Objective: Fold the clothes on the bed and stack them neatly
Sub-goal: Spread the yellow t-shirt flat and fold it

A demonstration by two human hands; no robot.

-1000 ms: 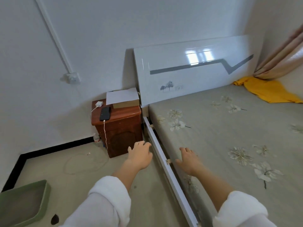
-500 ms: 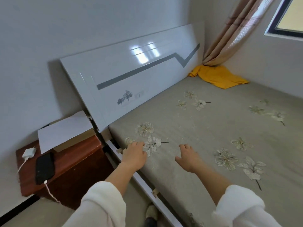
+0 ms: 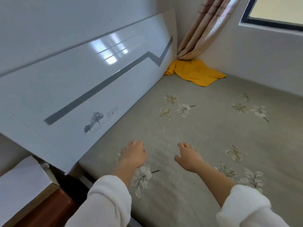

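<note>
The yellow shirt (image 3: 195, 73) is lying crumpled in the far corner of the bed (image 3: 213, 133), where the headboard (image 3: 82, 89) is meeting the wall under the window (image 3: 272, 12). The hem of the curtain (image 3: 206, 27) is hanging down onto its top edge. From the hands it is sitting ahead and off to the right, well apart from both, with a broad stretch of flowered sheet lying between. Its long axis seems to be running across the view, from the headboard out along the far wall. What looks like a short sleeve is bunching up against the headboard, and the looser end is trailing toward the right.

The right hand (image 3: 188, 157) is sitting nearer to the shirt than the left hand (image 3: 134, 156), which is reaching out on the headboard side of the bed. Neither is close, so I judge that getting hold of the shirt is going to need a long lean or a climb onto the mattress.

Both hands are stretching forward palm down, side by side with a gap between them. Their fingers are relaxed and slightly spread, gripping nothing. They are hovering low over the sheet; whether the fingertips are actually touching it, I cannot tell. No other clothes are showing on the part of the bed in view.
</note>
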